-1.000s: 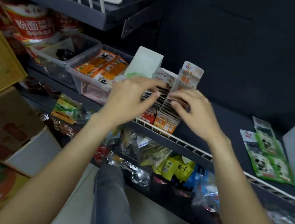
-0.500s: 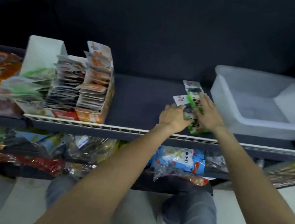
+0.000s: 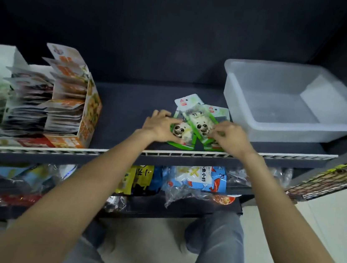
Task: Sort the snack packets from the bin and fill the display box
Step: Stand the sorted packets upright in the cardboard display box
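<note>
Both hands work over a small fan of green panda snack packets (image 3: 193, 123) lying flat on the dark shelf (image 3: 125, 105), between the display box and the bin. The left hand (image 3: 160, 127) rests at the left edge of the fan, its fingers (image 3: 159, 113) curled onto the nearest packet, thumb against the panda print. The right hand (image 3: 229, 138) sits at the right edge, its fingers (image 3: 221, 129) bent and pinching the edge of a packet. At least 3 packets overlap there, tops pointing away from the person. The cardboard display box (image 3: 89, 112) stands well to the left, already packed with rows of upright packets. The translucent plastic bin (image 3: 289, 106) stands just right of the fan. A white wire rail (image 3: 165, 153) runs along the shelf's front edge, and bagged snacks (image 3: 199, 177) fill the shelf below.
</note>
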### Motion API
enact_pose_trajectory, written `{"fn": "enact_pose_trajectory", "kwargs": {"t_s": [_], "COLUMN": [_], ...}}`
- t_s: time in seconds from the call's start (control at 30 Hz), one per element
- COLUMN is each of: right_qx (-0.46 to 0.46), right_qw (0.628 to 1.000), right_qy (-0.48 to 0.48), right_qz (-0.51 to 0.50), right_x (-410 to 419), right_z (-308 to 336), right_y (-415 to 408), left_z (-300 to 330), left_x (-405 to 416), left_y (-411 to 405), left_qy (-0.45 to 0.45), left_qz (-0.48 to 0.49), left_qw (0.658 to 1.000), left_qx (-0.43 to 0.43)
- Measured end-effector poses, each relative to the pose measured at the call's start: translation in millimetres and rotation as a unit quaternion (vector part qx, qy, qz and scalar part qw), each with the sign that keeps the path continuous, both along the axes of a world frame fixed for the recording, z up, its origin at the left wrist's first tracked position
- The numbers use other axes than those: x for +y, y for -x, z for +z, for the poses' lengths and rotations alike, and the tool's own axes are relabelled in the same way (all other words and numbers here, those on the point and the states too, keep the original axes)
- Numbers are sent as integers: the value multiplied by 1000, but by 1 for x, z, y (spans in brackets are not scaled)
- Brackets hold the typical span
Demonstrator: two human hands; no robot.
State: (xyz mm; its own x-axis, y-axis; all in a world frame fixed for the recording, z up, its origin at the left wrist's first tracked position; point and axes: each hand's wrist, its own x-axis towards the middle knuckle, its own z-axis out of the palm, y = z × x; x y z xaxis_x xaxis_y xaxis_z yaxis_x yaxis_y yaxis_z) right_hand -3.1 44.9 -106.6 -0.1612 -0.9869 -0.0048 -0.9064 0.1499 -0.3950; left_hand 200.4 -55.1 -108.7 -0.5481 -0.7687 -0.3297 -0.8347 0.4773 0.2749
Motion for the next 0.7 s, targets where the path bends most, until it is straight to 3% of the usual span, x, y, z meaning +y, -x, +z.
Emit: {"fn": "enact_pose_trajectory", "kwargs": {"t_s": [0.13, 0.27, 0.4, 0.47, 0.53, 0.63, 0.7], "right_qx": [20, 53, -30, -63, -90, -173, -283], "right_qw": [998, 991, 984, 991, 988, 954, 917], "right_qy": [-12, -122, -173, -104, 23, 158, 208], "right_qz": [-55, -7, -13, -59, -126, -187, -190], "right_x": [-28, -63, -64, -55, -44, -22, -11], "right_z": [10, 12, 13, 14, 19, 32, 41], "right_y": [-15, -29, -24, -20, -21, -27, -31], "left_z": [-1, -2, 2, 2, 0, 1, 10], "left_x": [1, 9, 8, 7, 7, 12, 21], "left_y": [-14, 3, 13, 14, 13, 4, -12], "left_qy": [13, 21, -59, -93, -115, -99, -68], "left_qz": [38, 94, 159, 170, 178, 195, 207], "left_qw": [999, 993, 977, 970, 964, 949, 925], "left_qx": [26, 70, 128, 148, 163, 227, 311]}}
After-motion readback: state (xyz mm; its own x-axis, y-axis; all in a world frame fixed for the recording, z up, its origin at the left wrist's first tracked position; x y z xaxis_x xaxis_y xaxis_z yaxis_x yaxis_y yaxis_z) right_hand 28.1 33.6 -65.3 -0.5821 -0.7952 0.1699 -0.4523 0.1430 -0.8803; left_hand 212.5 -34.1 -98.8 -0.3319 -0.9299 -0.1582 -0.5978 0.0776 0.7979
